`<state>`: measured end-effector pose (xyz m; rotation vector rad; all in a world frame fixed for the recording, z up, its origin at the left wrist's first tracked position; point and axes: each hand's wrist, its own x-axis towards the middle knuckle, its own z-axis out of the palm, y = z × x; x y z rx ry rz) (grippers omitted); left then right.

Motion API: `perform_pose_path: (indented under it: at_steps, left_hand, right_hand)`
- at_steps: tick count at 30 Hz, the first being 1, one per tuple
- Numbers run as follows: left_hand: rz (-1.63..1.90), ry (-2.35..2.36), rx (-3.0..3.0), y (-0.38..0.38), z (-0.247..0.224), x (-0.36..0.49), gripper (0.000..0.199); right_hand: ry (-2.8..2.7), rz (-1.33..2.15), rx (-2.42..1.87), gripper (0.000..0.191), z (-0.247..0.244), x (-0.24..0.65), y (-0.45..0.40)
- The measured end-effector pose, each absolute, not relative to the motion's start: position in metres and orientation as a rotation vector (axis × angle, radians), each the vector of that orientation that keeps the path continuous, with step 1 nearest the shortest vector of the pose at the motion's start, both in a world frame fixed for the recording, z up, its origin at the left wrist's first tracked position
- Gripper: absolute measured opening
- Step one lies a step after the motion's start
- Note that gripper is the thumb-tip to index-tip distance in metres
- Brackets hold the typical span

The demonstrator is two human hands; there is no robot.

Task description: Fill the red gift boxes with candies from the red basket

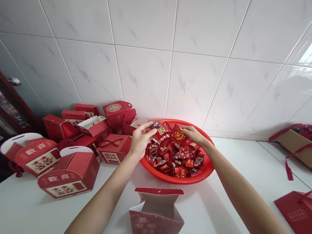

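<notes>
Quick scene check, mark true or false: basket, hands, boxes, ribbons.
1. Left hand has its fingers on a red packet. True.
2. Right hand is inside the front box. False: it is at a gold-marked packet over the red basket.
3. The front box is closed. False: its top is open.
4. Red ribbon hangs from the brown carton. True.
</notes>
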<state>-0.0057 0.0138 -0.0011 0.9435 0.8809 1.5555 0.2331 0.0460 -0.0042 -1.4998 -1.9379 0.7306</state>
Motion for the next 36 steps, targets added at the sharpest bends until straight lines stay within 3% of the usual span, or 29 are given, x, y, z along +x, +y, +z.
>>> perform_pose_path:
  at_steps: [4, 9, 12, 22, 32, 36]
  left_hand:
    - [1.557, 0.885, 0.946, 0.014, -0.002, -0.006, 0.041]
    - [1.548, 0.876, 0.986, 0.014, -0.003, -0.006, 0.044]
    - [1.551, 0.88, 0.989, 0.014, -0.003, -0.006, 0.043]
    - [1.547, 0.872, 0.941, 0.012, -0.001, -0.005, 0.042]
    - [1.519, 0.892, 1.0, 0.012, -0.001, -0.005, 0.043]
    - [1.511, 0.889, 1.014, 0.013, -0.001, -0.005, 0.044]
  right_hand:
    - [-1.801, 0.56, -1.551, 0.019, -0.012, 0.237, 0.054]
    - [-1.763, 0.433, -1.57, 0.034, -0.011, 0.24, 0.054]
    - [-1.776, 0.407, -1.578, 0.03, -0.009, 0.238, 0.051]
    - [-2.151, 0.958, -1.525, 0.005, -0.007, 0.248, 0.044]
    - [-2.118, 1.386, -1.194, 0.035, 0.002, 0.255, 0.033]
    - [-2.086, 1.376, -1.183, 0.03, -0.001, 0.256, 0.035]
